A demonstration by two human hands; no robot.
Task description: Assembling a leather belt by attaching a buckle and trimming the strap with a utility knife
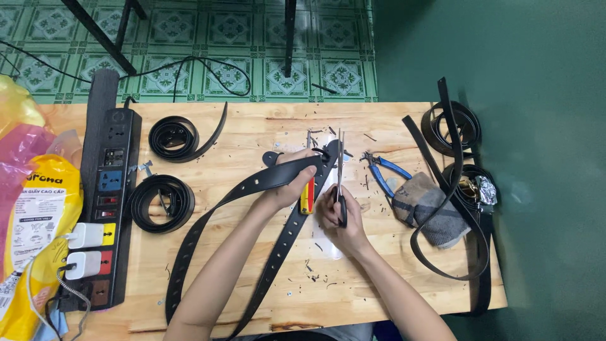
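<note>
Two bare forearms enter from the bottom edge and meet over the middle of a wooden table (252, 297). Left hand (291, 183): fingers curled shut around a long black punched belt (252, 183) near its end, holding it raised off the board; the belt doubles back in two runs toward the near edge, both showing rows of holes. Right hand (338, 218): closed through the handles of one pair of scissors (340, 173), blades pointing away from the body and standing just beside the belt end. One red-and-yellow tool (307, 196) lies under the left hand, kind not clear. One pair of blue-handled pliers (382, 172) lies just right of the scissors. One grey cloth (424, 211), bunched, next to the pliers. Coiled black belts: two on the left side (170, 136) (161, 202), the farther one with a loose tail; at least two more coils at the right edge (451, 126), count uncertain where they overlap, with one long loose black strap (448, 208) looping across them and a scrap of foil (485, 189) among them. One black power strip (110, 202) along the left, two white plugs (85, 249) seated in it. Yellow plastic bags (31, 240) at far left. Small dark offcuts scattered over the board. Green patterned floor tiles (227, 31) beyond the table.
</note>
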